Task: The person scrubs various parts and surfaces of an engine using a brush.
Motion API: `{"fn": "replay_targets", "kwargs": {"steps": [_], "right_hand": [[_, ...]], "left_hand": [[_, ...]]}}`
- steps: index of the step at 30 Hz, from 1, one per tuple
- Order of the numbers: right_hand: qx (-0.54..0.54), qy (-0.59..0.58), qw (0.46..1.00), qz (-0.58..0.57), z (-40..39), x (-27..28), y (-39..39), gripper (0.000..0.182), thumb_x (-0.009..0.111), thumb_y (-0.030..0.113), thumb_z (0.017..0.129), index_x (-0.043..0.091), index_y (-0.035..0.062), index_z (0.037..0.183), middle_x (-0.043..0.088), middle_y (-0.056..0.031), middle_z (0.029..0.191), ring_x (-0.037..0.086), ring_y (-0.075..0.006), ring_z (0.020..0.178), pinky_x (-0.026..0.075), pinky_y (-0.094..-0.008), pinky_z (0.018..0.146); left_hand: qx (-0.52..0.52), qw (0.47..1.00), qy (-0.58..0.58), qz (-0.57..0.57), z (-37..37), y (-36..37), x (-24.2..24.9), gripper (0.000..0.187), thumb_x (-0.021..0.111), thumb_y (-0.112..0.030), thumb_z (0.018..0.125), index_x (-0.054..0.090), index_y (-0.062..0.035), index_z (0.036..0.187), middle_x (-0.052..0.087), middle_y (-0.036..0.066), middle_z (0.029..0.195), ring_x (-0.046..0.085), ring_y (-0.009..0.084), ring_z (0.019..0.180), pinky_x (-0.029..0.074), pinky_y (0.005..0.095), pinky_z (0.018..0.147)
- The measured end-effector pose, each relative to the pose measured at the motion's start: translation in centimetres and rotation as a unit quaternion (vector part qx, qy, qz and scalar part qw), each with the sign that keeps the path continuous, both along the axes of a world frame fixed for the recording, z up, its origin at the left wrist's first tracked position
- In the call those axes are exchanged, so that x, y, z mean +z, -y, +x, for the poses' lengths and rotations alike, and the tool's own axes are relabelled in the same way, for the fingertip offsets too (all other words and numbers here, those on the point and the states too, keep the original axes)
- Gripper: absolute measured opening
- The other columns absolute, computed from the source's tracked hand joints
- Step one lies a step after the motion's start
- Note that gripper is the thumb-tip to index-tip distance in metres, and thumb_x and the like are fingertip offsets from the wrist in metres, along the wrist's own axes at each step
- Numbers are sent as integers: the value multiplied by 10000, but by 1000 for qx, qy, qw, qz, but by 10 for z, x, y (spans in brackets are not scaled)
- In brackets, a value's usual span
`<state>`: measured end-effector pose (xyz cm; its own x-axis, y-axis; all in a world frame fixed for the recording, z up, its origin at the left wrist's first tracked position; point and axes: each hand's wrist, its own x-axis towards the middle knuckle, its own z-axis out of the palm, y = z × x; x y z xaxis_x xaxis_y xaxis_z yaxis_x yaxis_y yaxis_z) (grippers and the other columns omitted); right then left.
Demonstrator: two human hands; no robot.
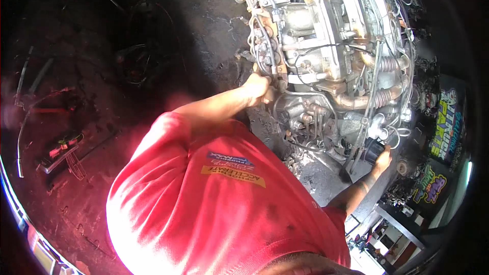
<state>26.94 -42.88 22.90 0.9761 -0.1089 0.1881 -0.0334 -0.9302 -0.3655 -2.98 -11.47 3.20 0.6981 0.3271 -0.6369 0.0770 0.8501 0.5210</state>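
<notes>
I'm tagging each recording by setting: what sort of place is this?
Probably a vehicle-engine workshop, perhaps a parts yard: a large engine with its pipework exposed is beside the person, the floor looks dark and stained, and a brightly lettered signboard shows at the right.

I see a dark sign (446, 122) with colourful letters, and near it a bright strip of light (468, 173). Well apart from them, a metal frame (62, 159) is on the floor (99, 114).

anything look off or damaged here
Nothing clearly broken or spilled stands out. A thin black line arcs across the engine and looks a bit untidy, though I can't tell whether it's misplaced. The red shirt has dark smudges towards its collar.
</notes>
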Motion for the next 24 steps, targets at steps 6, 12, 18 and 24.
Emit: {"fn": "replay_targets", "kwargs": {"steps": [6,12,18,24], "right_hand": [[15,21,1000,0,18,-7,15,580,495,442,725,575,-17,1069,589,-219,1068,542,-315,1014,370,-363,885],[64,20,998,9,43,-24,44,492,426,386,810,586,-27,1023,593,-219,1049,544,-312,1004,375,-360,876],[13,26,998,-62,25,-14,23,541,428,442,795,583,1,1068,587,-224,1059,543,-322,1006,382,-361,875],[110,10,994,9,34,-18,42,544,417,449,819,579,4,1086,575,-218,1096,522,-316,1048,365,-358,901]], "left_hand": [[154,984,-47,73,-55,16,7,532,340,-18,846,194,-35,1357,537,123,959,524,153,569,473,273,470],[173,980,2,99,-23,-12,3,695,336,13,820,28,-166,1416,466,39,706,426,111,480,407,250,410],[211,969,48,122,-52,1,4,623,379,-77,883,79,-198,1416,414,8,610,410,107,449,378,252,378],[152,966,39,207,-23,-78,14,602,388,-97,893,93,-155,1415,435,10,621,391,93,403,357,246,342]]}}
